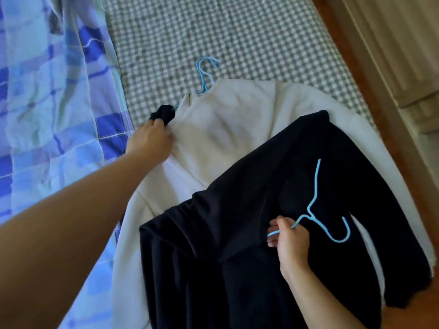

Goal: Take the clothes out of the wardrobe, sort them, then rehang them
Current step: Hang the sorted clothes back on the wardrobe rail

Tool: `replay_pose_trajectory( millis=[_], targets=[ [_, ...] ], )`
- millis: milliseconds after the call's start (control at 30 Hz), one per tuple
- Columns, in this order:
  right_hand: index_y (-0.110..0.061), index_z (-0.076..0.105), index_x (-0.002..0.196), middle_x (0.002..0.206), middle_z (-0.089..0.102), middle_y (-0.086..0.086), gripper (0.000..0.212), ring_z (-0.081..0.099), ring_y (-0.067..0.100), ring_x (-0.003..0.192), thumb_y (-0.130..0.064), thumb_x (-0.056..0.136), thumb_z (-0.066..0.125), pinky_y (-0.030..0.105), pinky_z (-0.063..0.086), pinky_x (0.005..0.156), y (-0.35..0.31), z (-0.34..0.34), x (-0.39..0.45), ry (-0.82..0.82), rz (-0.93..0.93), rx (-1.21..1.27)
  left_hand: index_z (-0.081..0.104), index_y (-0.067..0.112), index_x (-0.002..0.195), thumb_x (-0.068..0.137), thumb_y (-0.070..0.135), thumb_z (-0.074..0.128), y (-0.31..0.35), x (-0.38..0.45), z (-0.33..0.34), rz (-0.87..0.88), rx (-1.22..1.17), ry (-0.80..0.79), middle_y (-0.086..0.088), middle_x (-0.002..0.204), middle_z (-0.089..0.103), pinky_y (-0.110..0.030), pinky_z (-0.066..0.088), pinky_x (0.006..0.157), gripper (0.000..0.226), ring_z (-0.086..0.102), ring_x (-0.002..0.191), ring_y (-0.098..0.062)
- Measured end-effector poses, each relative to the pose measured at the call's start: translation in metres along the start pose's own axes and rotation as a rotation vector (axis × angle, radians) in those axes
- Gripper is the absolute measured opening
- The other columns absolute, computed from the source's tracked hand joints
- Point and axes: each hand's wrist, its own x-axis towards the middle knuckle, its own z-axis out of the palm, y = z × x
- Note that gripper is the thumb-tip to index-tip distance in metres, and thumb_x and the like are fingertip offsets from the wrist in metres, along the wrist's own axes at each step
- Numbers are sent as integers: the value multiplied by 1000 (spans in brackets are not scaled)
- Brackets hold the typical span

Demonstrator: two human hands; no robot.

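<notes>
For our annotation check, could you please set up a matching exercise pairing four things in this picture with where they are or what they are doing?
Things:
1. left hand
2. right hand
3. cream garment
4. blue plaid quilt

Places or states:
A. lies on the checked sheet, partly under the large black garment
B. holds a light blue hanger
C. bunched along the far left
D. grips a small piece of black cloth

Pairs: 1-D, 2-B, 3-A, 4-C

Black garment (273,210) cut off at bottom edge; cream garment (225,129) partly hidden beneath it
</notes>
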Motion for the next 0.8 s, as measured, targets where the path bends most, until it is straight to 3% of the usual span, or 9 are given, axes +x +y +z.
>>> replay_pose_trajectory(
  millis=[100,233,367,434,534,600,667,734,800],
  targets=[
    [1,67,81,53,65,5,24,60,16,47,-10,94,51,31,48,50,1,1,4,1,13,-10,53,7,124,95,31,57,0,16,-6,25,14,-89,-18,125,57,-46,47,90,39,54,114,-39],
    [4,67,80,52,64,6,23,58,17,45,-9,93,53,30,46,46,1,2,8,-3,33,6,58,11,102,90,24,66,3,12,-37,5,-270,-324,-6,86,68,-30,43,62,20,61,76,-21],
    [4,68,81,54,65,7,23,59,16,45,-10,94,55,28,45,45,-4,3,12,-12,52,27,59,12,90,85,17,67,5,-37,-60,79,-559,-170,-3,76,56,-30,44,62,10,53,68,-17],
    [2,69,85,64,68,11,22,62,16,51,-12,96,56,28,47,49,-8,-2,8,-72,70,50,60,16,91,84,13,67,4,-83,-59,216,-679,-61,-3,76,55,-21,41,61,11,48,67,-9],
    [-6,70,100,87,71,13,19,68,19,71,-5,97,51,31,53,67,-21,-22,-11,-232,95,190,63,29,95,82,-2,67,12,-157,-40,325,-828,-119,-8,73,55,-22,40,59,34,46,62,-11],
    [-9,69,106,91,71,10,32,67,20,77,7,92,46,33,54,74,-33,-43,-32,-341,50,362,63,35,100,81,-5,67,24,-201,-14,349,-733,-189,4,72,58,-21,43,63,45,51,63,-5],
    [-7,66,104,98,69,13,33,67,23,87,10,83,47,33,53,81,-45,-62,-55,-441,20,526,64,39,112,79,-4,60,39,-239,14,428,-562,-266,16,93,69,-18,50,80,54,63,85,-3],
    [-6,60,110,113,61,18,34,61,30,105,5,78,53,40,46,98,-49,-73,-70,-570,51,693,57,34,131,78,-1,52,52,-265,42,528,-408,-326,10,114,69,-27,50,95,64,64,103,-14],
    [-6,57,125,129,57,15,39,53,34,122,-4,85,60,46,35,112,-44,-77,-74,-601,115,771,45,32,141,81,4,48,61,-276,57,556,-286,-349,6,120,65,-36,50,96,66,62,106,-19]
  ],
)
